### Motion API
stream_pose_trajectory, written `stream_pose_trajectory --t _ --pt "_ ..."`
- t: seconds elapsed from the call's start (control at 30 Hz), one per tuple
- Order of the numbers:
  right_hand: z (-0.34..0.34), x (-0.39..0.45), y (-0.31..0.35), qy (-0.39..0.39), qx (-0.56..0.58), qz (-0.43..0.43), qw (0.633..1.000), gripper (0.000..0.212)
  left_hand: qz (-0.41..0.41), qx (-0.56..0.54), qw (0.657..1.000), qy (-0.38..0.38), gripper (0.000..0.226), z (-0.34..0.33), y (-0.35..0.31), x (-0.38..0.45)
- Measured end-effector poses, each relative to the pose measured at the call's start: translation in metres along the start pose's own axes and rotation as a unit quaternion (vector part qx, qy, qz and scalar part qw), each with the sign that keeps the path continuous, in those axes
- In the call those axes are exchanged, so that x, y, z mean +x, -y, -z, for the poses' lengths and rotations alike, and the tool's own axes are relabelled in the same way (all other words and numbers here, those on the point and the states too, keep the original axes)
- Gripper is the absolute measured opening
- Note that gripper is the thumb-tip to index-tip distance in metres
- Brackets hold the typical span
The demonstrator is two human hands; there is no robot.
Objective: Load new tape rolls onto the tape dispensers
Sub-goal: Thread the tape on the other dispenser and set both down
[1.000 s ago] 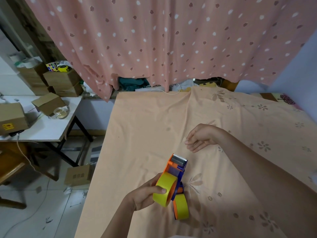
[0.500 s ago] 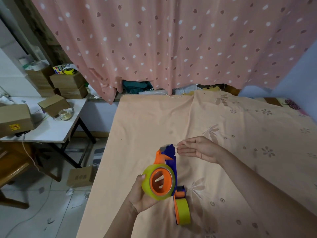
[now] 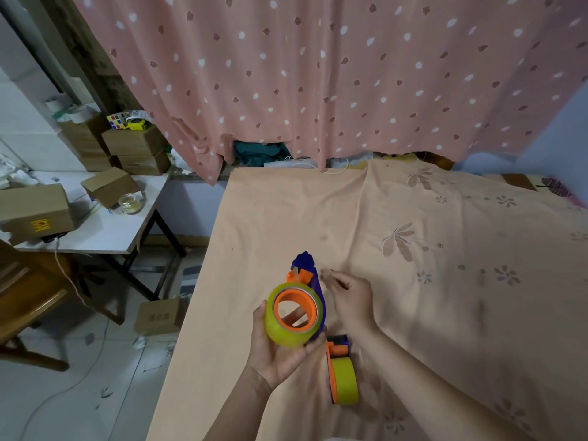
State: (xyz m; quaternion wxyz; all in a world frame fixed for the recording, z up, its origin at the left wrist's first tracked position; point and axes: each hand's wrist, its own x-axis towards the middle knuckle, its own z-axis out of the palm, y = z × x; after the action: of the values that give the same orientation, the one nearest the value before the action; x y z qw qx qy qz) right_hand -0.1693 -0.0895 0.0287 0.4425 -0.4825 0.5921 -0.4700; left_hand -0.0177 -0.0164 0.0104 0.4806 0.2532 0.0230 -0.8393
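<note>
Head view: the left hand (image 3: pixel 280 354) cups a blue-and-orange tape dispenser (image 3: pixel 310 281) above the peach flowered sheet (image 3: pixel 445 281), its yellow tape roll (image 3: pixel 294 315) seated on an orange hub facing the camera. The right hand (image 3: pixel 351 299) pinches near the dispenser's front end, fingers drawn close; what they hold is blurred. A second dispenser (image 3: pixel 342 370) carrying yellow tape lies on the sheet just below.
</note>
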Motion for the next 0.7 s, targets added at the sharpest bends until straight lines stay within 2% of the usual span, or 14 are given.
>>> stream_pose_trajectory --t 0.1,0.23,0.37,0.5,0.57,0.63,0.7 --pt "-0.016 -0.030 -0.013 -0.026 -0.019 0.001 0.999 0.016 0.002 0.028 0.999 -0.015 0.099 0.006 0.001 -0.007" --pt "-0.028 -0.051 -0.036 -0.033 0.009 -0.082 0.996 0.019 0.024 0.050 0.996 -0.066 0.097 0.027 0.005 -0.020" --pt "-0.037 -0.067 -0.056 0.014 0.013 -0.141 0.990 0.013 0.021 0.064 0.991 -0.114 0.084 0.048 0.009 -0.034" --pt "-0.041 -0.080 -0.077 0.089 -0.019 -0.172 0.981 0.021 0.012 0.096 0.983 -0.157 0.061 0.065 0.010 -0.041" --pt "-0.047 -0.083 -0.086 0.100 0.066 -0.278 0.953 0.019 0.022 0.110 0.978 -0.175 0.062 0.074 0.008 -0.042" --pt "-0.057 -0.085 -0.097 0.104 0.162 -0.416 0.889 0.019 0.040 0.157 0.969 -0.185 0.065 0.082 0.005 -0.040" --pt "-0.067 -0.086 -0.110 0.135 0.194 -0.474 0.848 0.029 0.061 0.206 0.955 -0.204 0.062 0.089 0.004 -0.035"
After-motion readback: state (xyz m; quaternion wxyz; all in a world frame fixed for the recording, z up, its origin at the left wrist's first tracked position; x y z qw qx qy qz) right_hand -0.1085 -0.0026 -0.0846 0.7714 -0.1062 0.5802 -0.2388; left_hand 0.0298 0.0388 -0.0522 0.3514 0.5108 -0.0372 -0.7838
